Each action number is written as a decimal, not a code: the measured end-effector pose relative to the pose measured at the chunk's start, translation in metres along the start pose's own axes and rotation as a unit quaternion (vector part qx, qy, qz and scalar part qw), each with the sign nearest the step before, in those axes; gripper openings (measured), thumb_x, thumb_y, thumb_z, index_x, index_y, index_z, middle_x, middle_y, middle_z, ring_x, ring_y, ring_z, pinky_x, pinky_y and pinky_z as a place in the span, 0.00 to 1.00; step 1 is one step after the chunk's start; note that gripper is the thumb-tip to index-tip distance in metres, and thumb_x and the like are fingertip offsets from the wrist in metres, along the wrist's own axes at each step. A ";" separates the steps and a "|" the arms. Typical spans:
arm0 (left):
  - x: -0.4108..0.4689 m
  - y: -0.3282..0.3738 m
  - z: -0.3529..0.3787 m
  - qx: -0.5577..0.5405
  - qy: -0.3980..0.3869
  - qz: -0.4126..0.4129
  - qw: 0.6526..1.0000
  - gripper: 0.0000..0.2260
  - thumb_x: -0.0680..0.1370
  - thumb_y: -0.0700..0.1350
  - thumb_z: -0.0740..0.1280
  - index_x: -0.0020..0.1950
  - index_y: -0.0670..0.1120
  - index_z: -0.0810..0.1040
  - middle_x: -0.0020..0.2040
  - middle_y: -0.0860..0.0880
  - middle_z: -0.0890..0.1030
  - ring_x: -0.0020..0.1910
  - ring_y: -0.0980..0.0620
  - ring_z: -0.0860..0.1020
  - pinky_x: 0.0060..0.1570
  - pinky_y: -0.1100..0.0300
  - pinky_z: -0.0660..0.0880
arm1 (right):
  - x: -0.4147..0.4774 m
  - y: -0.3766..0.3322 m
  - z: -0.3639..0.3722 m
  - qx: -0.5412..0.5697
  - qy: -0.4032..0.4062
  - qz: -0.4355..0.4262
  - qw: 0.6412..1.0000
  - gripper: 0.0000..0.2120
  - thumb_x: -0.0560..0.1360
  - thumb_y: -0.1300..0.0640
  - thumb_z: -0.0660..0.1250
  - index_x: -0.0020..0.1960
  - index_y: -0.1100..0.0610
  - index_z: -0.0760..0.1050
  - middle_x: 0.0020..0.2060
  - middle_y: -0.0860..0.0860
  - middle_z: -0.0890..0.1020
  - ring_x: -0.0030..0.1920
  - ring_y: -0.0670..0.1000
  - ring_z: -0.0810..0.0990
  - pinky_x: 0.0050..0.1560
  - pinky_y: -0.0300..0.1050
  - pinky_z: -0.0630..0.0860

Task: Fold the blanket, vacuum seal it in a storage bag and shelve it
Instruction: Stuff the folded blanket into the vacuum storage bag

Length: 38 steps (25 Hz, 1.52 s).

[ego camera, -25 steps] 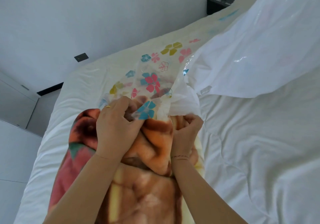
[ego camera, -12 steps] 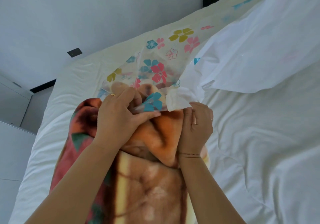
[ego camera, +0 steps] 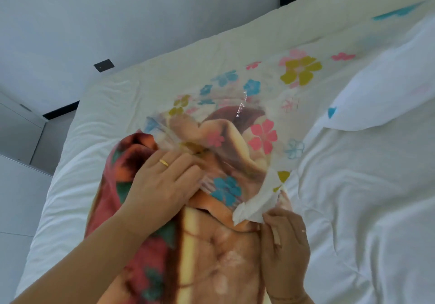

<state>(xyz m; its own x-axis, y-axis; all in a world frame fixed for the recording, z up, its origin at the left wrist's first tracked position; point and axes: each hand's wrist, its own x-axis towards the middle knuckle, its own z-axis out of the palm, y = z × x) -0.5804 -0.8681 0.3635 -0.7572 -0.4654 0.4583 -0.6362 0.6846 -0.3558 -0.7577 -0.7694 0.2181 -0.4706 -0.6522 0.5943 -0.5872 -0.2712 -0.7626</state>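
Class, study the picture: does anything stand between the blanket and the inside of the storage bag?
Nothing visible does. The front end of the blanket already sits inside the storage bag; the bag beyond lies flat on the bed. The right hand pinches the mouth's edge, the left hand rests on the blanket there.

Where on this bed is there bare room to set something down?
Bare sheet to the right of the right hand, below the pillow, is the widest patch. A narrower strip runs between the blanket and the bed's left edge. The middle is crowded: blanket, storage bag and the left hand meet at the bag's mouth.
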 end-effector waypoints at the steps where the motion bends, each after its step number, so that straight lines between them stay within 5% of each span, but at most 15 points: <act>1: 0.005 -0.006 0.003 -0.007 -0.014 -0.021 1.000 0.06 0.74 0.46 0.70 0.43 0.44 0.79 0.44 0.46 0.79 0.43 0.45 0.76 0.45 0.51 0.72 | -0.002 0.002 -0.002 -0.005 -0.009 0.003 1.000 0.03 0.74 0.59 0.62 0.46 0.52 0.72 0.45 0.48 0.77 0.49 0.48 0.75 0.56 0.30 0.69; 3: 0.015 -0.025 0.009 -0.043 -0.057 -0.107 0.992 0.16 0.71 0.55 0.67 0.52 0.45 0.79 0.54 0.46 0.79 0.50 0.44 0.77 0.50 0.51 0.73 | 0.001 0.001 0.001 -0.025 -0.017 0.027 0.999 0.03 0.74 0.59 0.61 0.46 0.52 0.71 0.43 0.51 0.79 0.48 0.48 0.74 0.55 0.27 0.66; 6: 0.021 -0.063 0.012 -0.075 -0.069 -0.260 0.960 0.20 0.73 0.56 0.62 0.61 0.49 0.76 0.60 0.49 0.78 0.50 0.46 0.80 0.44 0.53 0.76 | 0.009 -0.005 0.011 -0.037 -0.014 0.040 0.998 0.03 0.74 0.59 0.60 0.46 0.52 0.71 0.45 0.46 0.76 0.48 0.47 0.73 0.53 0.27 0.65; 10: 0.012 -0.091 0.017 -0.026 -0.100 -0.114 0.988 0.17 0.74 0.48 0.59 0.58 0.47 0.80 0.52 0.46 0.84 0.41 0.45 0.84 0.33 0.54 0.80 | 0.007 -0.005 0.012 -0.042 -0.027 0.031 0.998 0.07 0.74 0.58 0.60 0.42 0.57 0.75 0.43 0.49 0.78 0.49 0.49 0.74 0.53 0.24 0.64; 13: -0.009 -0.091 0.004 0.010 -0.071 -0.040 0.997 0.16 0.71 0.43 0.59 0.58 0.46 0.73 0.48 0.44 0.85 0.34 0.46 0.83 0.26 0.60 0.77 | 0.009 -0.004 0.008 -0.040 -0.040 0.034 0.998 0.03 0.74 0.57 0.59 0.45 0.51 0.71 0.42 0.51 0.79 0.50 0.51 0.74 0.47 0.32 0.68; 20: -0.076 -0.083 -0.025 0.064 0.069 -0.132 0.987 0.15 0.81 0.40 0.55 0.54 0.40 0.82 0.51 0.44 0.84 0.45 0.46 0.82 0.41 0.57 0.76 | 0.020 -0.020 0.009 -0.037 -0.058 -0.060 0.996 0.15 0.79 0.54 0.57 0.40 0.59 0.77 0.40 0.52 0.79 0.45 0.52 0.75 0.59 0.44 0.71; 22: -0.079 -0.080 -0.022 0.078 0.076 -0.215 0.971 0.12 0.78 0.41 0.57 0.54 0.45 0.80 0.54 0.48 0.81 0.46 0.49 0.78 0.37 0.57 0.72 | 0.025 -0.031 0.013 -0.036 -0.071 -0.081 0.994 0.19 0.81 0.53 0.54 0.39 0.59 0.78 0.40 0.52 0.80 0.43 0.52 0.74 0.51 0.45 0.73; 24: -0.073 -0.073 -0.003 -0.038 0.083 -0.442 0.892 0.11 0.79 0.50 0.59 0.60 0.50 0.72 0.63 0.53 0.73 0.52 0.52 0.76 0.43 0.54 0.75 | 0.027 -0.038 0.020 -0.057 -0.084 -0.079 0.992 0.15 0.78 0.55 0.57 0.38 0.60 0.77 0.41 0.52 0.79 0.43 0.52 0.73 0.44 0.44 0.71; 25: -0.062 -0.062 0.006 -0.158 0.088 -0.556 0.811 0.19 0.79 0.56 0.60 0.66 0.50 0.67 0.68 0.53 0.69 0.60 0.52 0.74 0.54 0.52 0.74 | 0.028 -0.039 0.023 -0.069 -0.092 -0.060 0.992 0.13 0.76 0.57 0.57 0.38 0.60 0.76 0.45 0.53 0.78 0.45 0.53 0.73 0.44 0.45 0.72; 26: -0.052 -0.050 0.016 -0.254 0.084 -0.628 0.731 0.28 0.76 0.61 0.61 0.72 0.49 0.61 0.70 0.52 0.66 0.68 0.53 0.69 0.65 0.54 0.67 | 0.030 -0.035 0.025 -0.073 -0.105 -0.033 0.991 0.12 0.75 0.57 0.57 0.38 0.60 0.75 0.50 0.54 0.77 0.50 0.55 0.73 0.47 0.47 0.74; 27: -0.044 -0.035 0.027 -0.304 0.068 -0.644 0.698 0.35 0.74 0.65 0.60 0.75 0.50 0.57 0.71 0.52 0.66 0.71 0.54 0.64 0.70 0.58 0.60 | 0.033 -0.029 0.024 -0.072 -0.127 -0.005 0.989 0.12 0.75 0.57 0.56 0.39 0.60 0.75 0.56 0.56 0.75 0.55 0.57 0.72 0.50 0.51 0.75; 29: -0.028 -0.001 0.037 -0.307 0.010 -0.606 0.734 0.37 0.70 0.70 0.57 0.76 0.55 0.57 0.72 0.52 0.68 0.72 0.54 0.63 0.72 0.59 0.56 | 0.036 -0.010 0.015 -0.051 -0.182 0.031 0.982 0.11 0.74 0.57 0.55 0.42 0.59 0.75 0.61 0.56 0.73 0.57 0.58 0.73 0.51 0.48 0.76; 33: -0.007 0.070 0.039 -0.224 -0.118 -0.495 0.831 0.45 0.66 0.78 0.40 0.78 0.56 0.52 0.77 0.53 0.57 0.77 0.49 0.54 0.74 0.49 0.51 | 0.036 -0.008 -0.032 0.042 -0.185 0.187 0.964 0.11 0.74 0.63 0.64 0.50 0.50 0.67 0.44 0.43 0.77 0.45 0.41 0.78 0.38 0.29 0.68; 35: 0.000 0.101 0.038 -0.193 -0.138 -0.461 0.855 0.44 0.67 0.77 0.34 0.78 0.55 0.48 0.78 0.54 0.53 0.78 0.48 0.50 0.74 0.48 0.48 | 0.037 -0.015 -0.056 0.102 -0.169 0.265 0.944 0.20 0.72 0.68 0.70 0.51 0.50 0.63 0.42 0.43 0.76 0.42 0.31 0.78 0.40 0.24 0.70; 38: 0.007 0.135 0.039 -0.177 -0.174 -0.423 0.871 0.41 0.72 0.75 0.38 0.77 0.53 0.55 0.77 0.50 0.59 0.76 0.43 0.56 0.72 0.43 0.55 | 0.035 -0.011 -0.077 0.151 -0.128 0.327 0.924 0.24 0.70 0.62 0.74 0.55 0.52 0.62 0.47 0.46 0.76 0.42 0.30 0.78 0.41 0.24 0.71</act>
<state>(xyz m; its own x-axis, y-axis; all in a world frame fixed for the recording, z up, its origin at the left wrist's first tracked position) -0.6777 -0.8008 0.2866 -0.0770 -0.9873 0.1389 -0.9497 0.1150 0.2914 -0.8183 -0.7348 0.2666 -0.4668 -0.8816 -0.0697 -0.0035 0.0807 -0.9967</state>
